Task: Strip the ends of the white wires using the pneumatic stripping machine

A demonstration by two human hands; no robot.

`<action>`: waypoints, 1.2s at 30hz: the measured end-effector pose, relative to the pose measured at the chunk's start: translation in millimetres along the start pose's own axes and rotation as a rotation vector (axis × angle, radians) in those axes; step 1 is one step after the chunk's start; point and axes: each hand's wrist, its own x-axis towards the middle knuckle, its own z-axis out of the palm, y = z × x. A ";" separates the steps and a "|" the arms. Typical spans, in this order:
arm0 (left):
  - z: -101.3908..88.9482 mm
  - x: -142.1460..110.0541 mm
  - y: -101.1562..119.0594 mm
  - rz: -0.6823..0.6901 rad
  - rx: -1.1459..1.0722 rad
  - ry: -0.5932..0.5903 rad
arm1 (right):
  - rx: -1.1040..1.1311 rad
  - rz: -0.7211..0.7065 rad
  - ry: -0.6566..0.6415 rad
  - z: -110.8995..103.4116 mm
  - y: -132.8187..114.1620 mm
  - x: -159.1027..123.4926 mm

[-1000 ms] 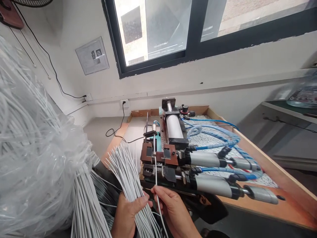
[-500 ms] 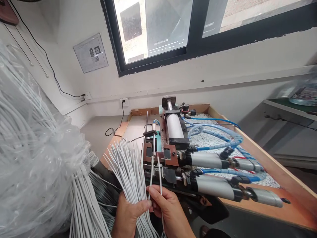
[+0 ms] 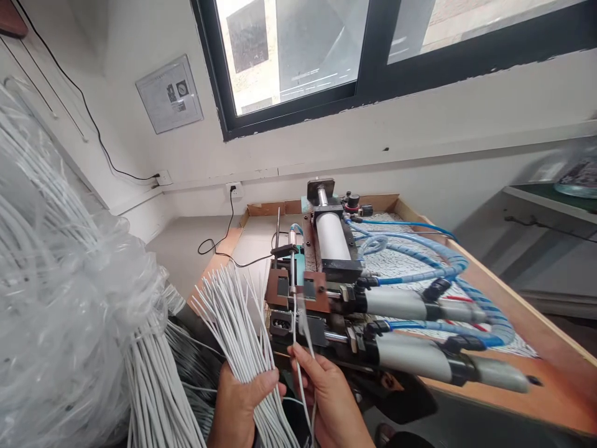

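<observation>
My left hand [image 3: 240,407] is closed round a fanned bundle of white wires [image 3: 236,330] at the bottom centre. My right hand [image 3: 326,398] pinches two single white wires [image 3: 298,339]. One points up into the front jaws of the pneumatic machine [image 3: 321,292]; the other is blurred and leans to the right beside it. The machine has a white upright cylinder [image 3: 333,239] and two grey side cylinders [image 3: 410,305] fed by blue hoses [image 3: 420,258].
A large plastic-wrapped coil of white wire [image 3: 60,298] fills the left side. The machine sits in a wooden tray [image 3: 527,323] on a table under a window. A black power cord [image 3: 219,242] runs to a wall socket. A shelf [image 3: 550,202] stands at the right.
One second ago my right hand held one wire up to the machine. It then took a second wire from the bundle, and now one wire is at the jaws while the other swings right.
</observation>
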 end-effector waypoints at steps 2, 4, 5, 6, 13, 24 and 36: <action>-0.9 0.3 -0.4 0.022 0.001 -0.032 | 0.023 0.027 -0.010 2.1 -0.5 -0.6; -2.4 0.9 -1.1 0.059 0.028 -0.074 | 0.027 0.053 -0.071 3.7 -0.7 -1.3; -3.3 1.2 -1.4 0.080 0.049 -0.098 | 0.010 0.065 -0.110 4.2 -0.7 -1.6; -4.3 1.7 -1.6 0.095 0.071 -0.124 | -0.020 0.070 -0.145 4.5 -0.6 -2.0; -7.4 -0.7 -1.3 0.135 0.155 -0.194 | -0.179 -0.146 -0.048 -3.0 6.8 -9.9; -5.1 -3.9 0.1 0.026 0.066 -0.019 | -0.211 -0.031 -0.017 -11.3 9.3 -10.7; -9.4 -4.5 -3.4 0.122 0.031 -0.241 | -0.244 -0.102 -0.153 4.5 0.0 -15.4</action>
